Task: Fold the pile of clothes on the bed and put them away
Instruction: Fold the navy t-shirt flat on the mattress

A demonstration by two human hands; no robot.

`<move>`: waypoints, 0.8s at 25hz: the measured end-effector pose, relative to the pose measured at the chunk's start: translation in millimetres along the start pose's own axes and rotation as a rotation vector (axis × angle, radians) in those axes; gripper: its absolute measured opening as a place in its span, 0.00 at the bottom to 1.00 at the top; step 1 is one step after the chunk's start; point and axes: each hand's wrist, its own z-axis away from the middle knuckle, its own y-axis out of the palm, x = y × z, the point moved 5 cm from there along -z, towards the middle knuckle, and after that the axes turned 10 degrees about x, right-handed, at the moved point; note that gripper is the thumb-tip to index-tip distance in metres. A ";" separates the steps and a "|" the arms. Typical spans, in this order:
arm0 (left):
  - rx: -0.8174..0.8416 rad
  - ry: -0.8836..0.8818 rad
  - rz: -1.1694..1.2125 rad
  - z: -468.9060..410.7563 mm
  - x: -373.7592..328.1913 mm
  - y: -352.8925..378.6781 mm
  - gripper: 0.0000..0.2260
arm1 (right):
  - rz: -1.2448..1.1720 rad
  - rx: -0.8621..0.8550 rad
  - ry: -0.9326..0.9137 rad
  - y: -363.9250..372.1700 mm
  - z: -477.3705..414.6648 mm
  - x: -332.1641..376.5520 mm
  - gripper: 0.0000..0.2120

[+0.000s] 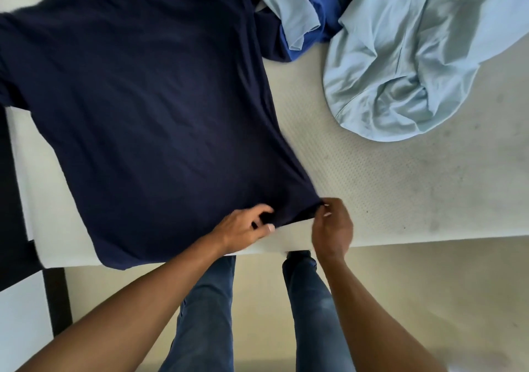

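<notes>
A dark navy t-shirt [148,108] lies spread flat on the white mattress [400,194], its collar at the far side and its hem at the near edge. My left hand [246,227] grips the hem near the middle, fingers curled into the cloth. My right hand [332,225] pinches the hem's right corner between thumb and fingers. A pile of unfolded clothes lies at the far right: a large pale blue garment [415,57], a smaller pale blue piece [289,5] and a royal blue one [317,22].
The mattress's near edge [429,241] runs across the frame, with beige floor [429,300] below it. My jeans-clad legs [206,314] stand against the bed. A dark bed frame post [57,300] stands at the lower left.
</notes>
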 end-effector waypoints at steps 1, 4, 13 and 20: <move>0.101 -0.018 -0.081 -2.0 -5.0 9.8 0.23 | -0.055 -0.061 0.126 -10.5 -2.1 -15.1 0.06; 0.237 -0.053 -0.182 -10.0 -10.8 33.0 0.18 | -0.002 -0.061 0.278 -19.1 -10.5 -39.2 0.08; -0.289 -0.031 -0.217 -22.0 -10.6 -28.2 0.09 | 0.288 0.288 0.095 -4.2 -52.4 2.3 0.10; -0.410 -0.092 -0.299 -5.9 -2.5 -123.4 0.16 | 0.339 0.354 0.042 -10.1 -87.5 58.9 0.15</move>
